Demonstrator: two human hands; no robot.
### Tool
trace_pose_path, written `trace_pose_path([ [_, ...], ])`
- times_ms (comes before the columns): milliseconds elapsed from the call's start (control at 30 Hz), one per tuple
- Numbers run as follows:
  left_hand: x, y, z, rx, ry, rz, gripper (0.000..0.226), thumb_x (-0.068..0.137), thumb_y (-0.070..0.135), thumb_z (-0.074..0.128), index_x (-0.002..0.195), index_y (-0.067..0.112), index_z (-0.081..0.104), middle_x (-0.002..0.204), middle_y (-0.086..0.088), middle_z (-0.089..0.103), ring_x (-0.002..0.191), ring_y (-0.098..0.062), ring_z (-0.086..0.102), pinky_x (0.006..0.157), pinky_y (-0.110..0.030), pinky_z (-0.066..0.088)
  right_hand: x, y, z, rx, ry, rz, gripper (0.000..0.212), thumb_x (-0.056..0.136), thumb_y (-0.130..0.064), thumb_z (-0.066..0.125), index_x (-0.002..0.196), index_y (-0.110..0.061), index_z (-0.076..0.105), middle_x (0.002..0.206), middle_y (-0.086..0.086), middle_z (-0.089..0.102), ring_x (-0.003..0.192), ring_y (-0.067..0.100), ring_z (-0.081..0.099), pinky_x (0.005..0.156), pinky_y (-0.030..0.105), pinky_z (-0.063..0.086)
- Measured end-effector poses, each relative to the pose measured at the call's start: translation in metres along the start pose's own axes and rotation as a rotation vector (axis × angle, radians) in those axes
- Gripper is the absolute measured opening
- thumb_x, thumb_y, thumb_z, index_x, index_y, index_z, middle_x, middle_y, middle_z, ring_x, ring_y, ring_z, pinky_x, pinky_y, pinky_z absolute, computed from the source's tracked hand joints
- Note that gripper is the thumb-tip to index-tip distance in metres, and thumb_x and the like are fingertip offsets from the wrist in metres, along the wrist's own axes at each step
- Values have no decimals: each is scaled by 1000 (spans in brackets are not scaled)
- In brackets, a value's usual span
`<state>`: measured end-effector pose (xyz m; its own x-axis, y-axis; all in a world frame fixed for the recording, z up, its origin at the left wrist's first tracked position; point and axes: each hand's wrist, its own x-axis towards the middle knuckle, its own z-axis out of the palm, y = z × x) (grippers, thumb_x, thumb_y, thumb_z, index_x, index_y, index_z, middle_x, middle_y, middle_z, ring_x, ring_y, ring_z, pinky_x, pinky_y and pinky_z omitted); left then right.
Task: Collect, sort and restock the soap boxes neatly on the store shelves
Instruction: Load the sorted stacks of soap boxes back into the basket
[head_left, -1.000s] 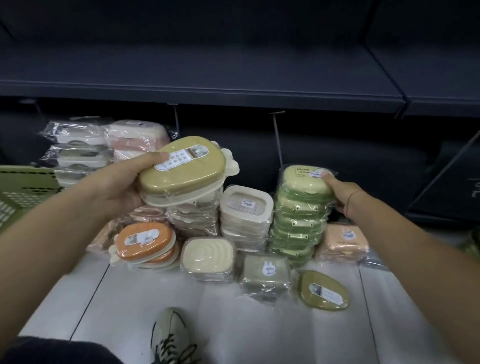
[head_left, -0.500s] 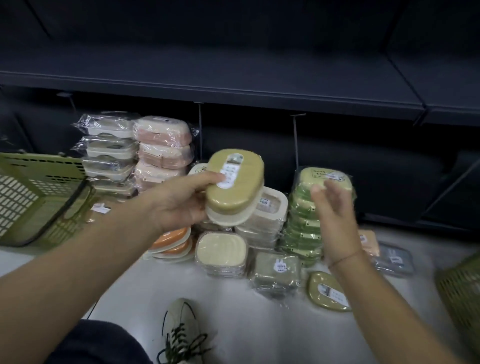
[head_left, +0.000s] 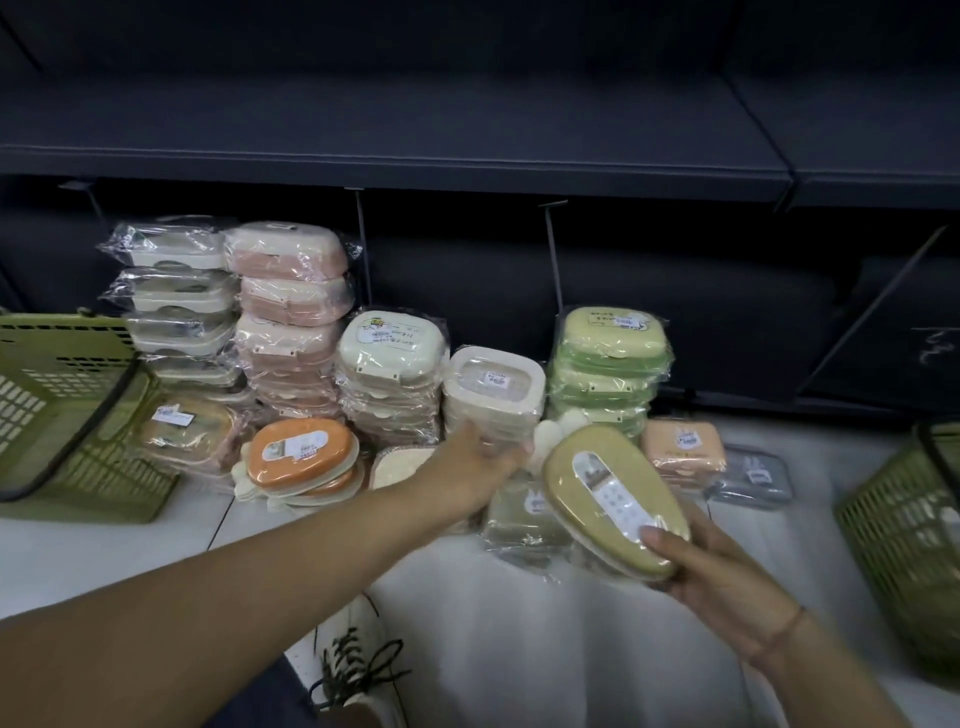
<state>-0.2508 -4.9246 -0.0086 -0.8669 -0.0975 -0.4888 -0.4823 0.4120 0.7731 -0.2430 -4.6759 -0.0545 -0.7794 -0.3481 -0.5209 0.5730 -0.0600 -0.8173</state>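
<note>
Since the stacks stand sorted by colour on the floor (head_left: 130, 545) along the foot of the dark shelf (head_left: 415, 161), the olive soap box (head_left: 615, 501) seems to be waiting for its own spot. Your right hand (head_left: 727, 577) grips it from below, thumb across the label, tilted just in front of the green stack (head_left: 605, 374). Your left hand (head_left: 475, 460) holds nothing. Its loose, straight fingers reach against the lower boxes of the cream stack (head_left: 493, 387), probably to steady it. The orange boxes (head_left: 301, 449), which share the oval shape, lie nearer the left basket (head_left: 62, 395).
</note>
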Motion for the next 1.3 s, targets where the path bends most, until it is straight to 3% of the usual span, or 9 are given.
trace_pose_path([
  [67, 12, 5, -1, 281, 102, 143, 58, 96, 46, 53, 142, 13, 41, 140, -4, 47, 127, -19, 46, 104, -31, 36, -3, 2, -38, -194, 115, 20, 101, 39, -53, 94, 128, -26, 52, 113, 5, 70, 101, 25, 65, 85, 38, 49],
  [233, 50, 10, 17, 711, 125, 358, 70, 98, 52, 41, 154, 15, 20, 161, -4, 19, 147, -19, 16, 118, -33, 12, 8, 33, -92, -300, 398, 78, 32, 84, -17, 73, 109, -4, 59, 89, 9, 65, 79, 19, 57, 65, 28, 45],
  [400, 92, 10, 41, 956, 85, 393, 77, 98, 59, 30, 157, 19, 3, 165, -4, 1, 151, -21, -2, 122, -39, 0, 41, 79, -125, 18, 569, 191, 32, 90, -26, 66, 111, -1, 65, 81, 6, 62, 66, 14, 49, 54, 21, 44],
  [500, 107, -2, 52, 985, 111, 282, 83, 96, 61, 28, 156, 11, -1, 164, -9, -3, 151, -24, -5, 120, -40, -2, 68, 93, -139, 66, 588, 226, 32, 91, -26, 65, 115, -5, 66, 79, 5, 59, 62, 13, 45, 45, 17, 42],
  [733, 118, -37, 61, 1160, 208, 247, 90, 93, 65, 15, 152, 3, -13, 162, -15, -14, 150, -31, -12, 120, -41, -6, 123, 111, -145, -12, 489, 326, 59, 90, -27, 69, 141, -15, 42, 125, 14, 55, 103, 26, 57, 79, 33, 52],
  [833, 118, -37, 60, 1178, 207, 242, 93, 86, 68, 6, 152, 5, -15, 162, -14, -16, 149, -30, -14, 119, -40, -7, 137, 120, -140, -152, 520, 324, 67, 81, -32, 77, 138, -15, 46, 133, 13, 54, 114, 31, 58, 98, 44, 50],
  [967, 119, -40, 61, 1154, 217, 252, 98, 78, 70, -3, 152, 6, -14, 162, -14, -15, 149, -29, -13, 118, -39, -9, 139, 118, -131, -151, 575, 306, 56, 82, -28, 76, 131, -11, 53, 126, 16, 59, 111, 34, 59, 98, 48, 49],
  [1167, 123, -35, 56, 1116, 184, 254, 90, 93, 65, 19, 154, 5, -10, 163, -13, -12, 150, -28, -12, 121, -39, -6, 124, 84, -135, -453, 472, 359, 73, 90, -39, 65, 147, -9, 31, 147, 16, 40, 132, 32, 43, 106, 36, 35],
  [1300, 116, -23, 54, 1076, 207, 276, 87, 94, 62, 28, 155, 3, 6, 163, -16, 6, 150, -29, 3, 122, -41, 3, 112, 22, -152, -700, 316, 284, 57, 95, -42, 57, 140, -9, 45, 142, 12, 47, 127, 29, 48, 104, 35, 38],
])
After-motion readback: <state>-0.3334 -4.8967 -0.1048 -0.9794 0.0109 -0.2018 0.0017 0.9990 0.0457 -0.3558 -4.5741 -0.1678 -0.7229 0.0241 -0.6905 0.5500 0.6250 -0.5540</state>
